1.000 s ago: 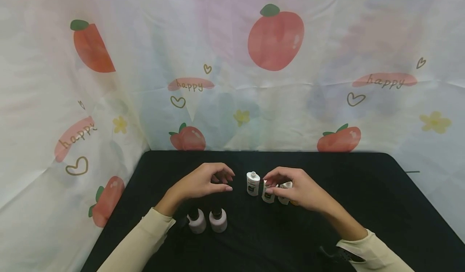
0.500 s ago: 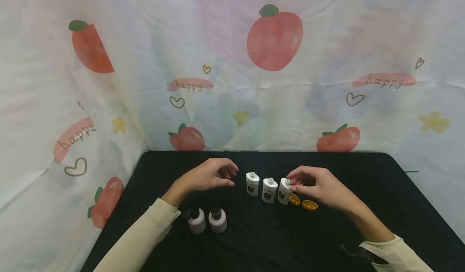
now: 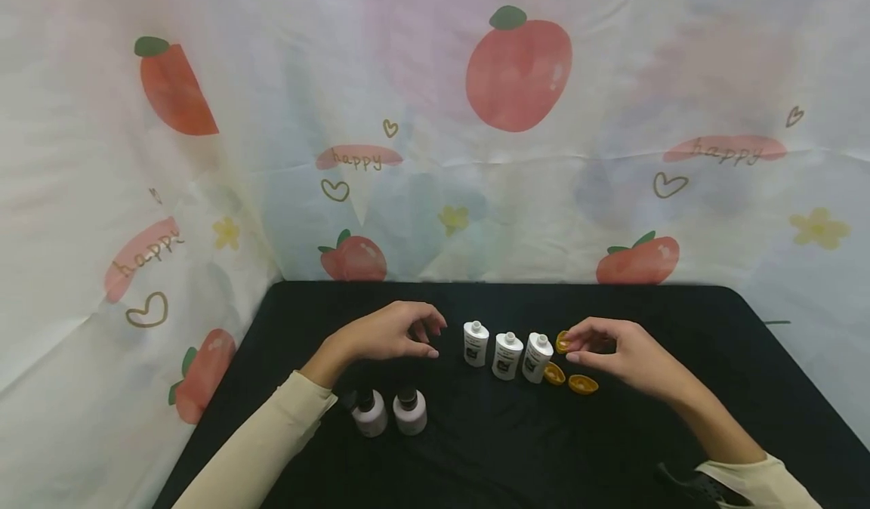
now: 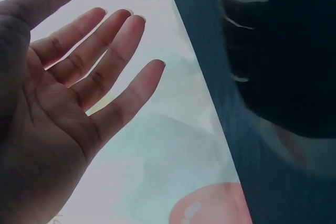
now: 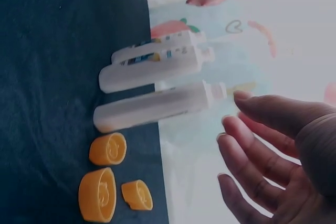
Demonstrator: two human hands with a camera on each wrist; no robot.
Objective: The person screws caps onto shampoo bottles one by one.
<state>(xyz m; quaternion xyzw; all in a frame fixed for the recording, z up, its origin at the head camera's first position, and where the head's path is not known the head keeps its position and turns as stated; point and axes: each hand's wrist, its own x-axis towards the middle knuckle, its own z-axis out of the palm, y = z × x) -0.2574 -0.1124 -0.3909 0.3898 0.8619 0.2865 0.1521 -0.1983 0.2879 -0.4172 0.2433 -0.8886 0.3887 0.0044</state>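
Note:
My right hand [image 3: 615, 350] hovers to the right of the row, fingers loosely bent and holding nothing. Three uncapped white bottles stand upright: a left one [image 3: 475, 347], a middle one [image 3: 506, 359] and a right one [image 3: 535, 361]. Beside them lie three orange caps, hollow side showing: a large cap [image 5: 98, 195], another cap [image 5: 108, 149] and a smaller one [image 5: 137, 195]. On the other side, my left hand [image 3: 390, 333] is held in the air with relaxed fingers; its palm [image 4: 52, 124] is bare in the left wrist view.
Nearer me on the black table [image 3: 489, 448] stand two pale pinkish bottles with dark tops, a left one [image 3: 371, 421] and a right one [image 3: 411, 418]. A patterned cloth [image 3: 435, 101] hangs behind and at the left. A blurred dark shape [image 4: 283, 56] fills part of the left wrist view.
My right hand has moved right, from in front of the white bottles, past the right bottle's neck, to above the caps. More bottles and caps show now. My left hand has shifted slightly right.

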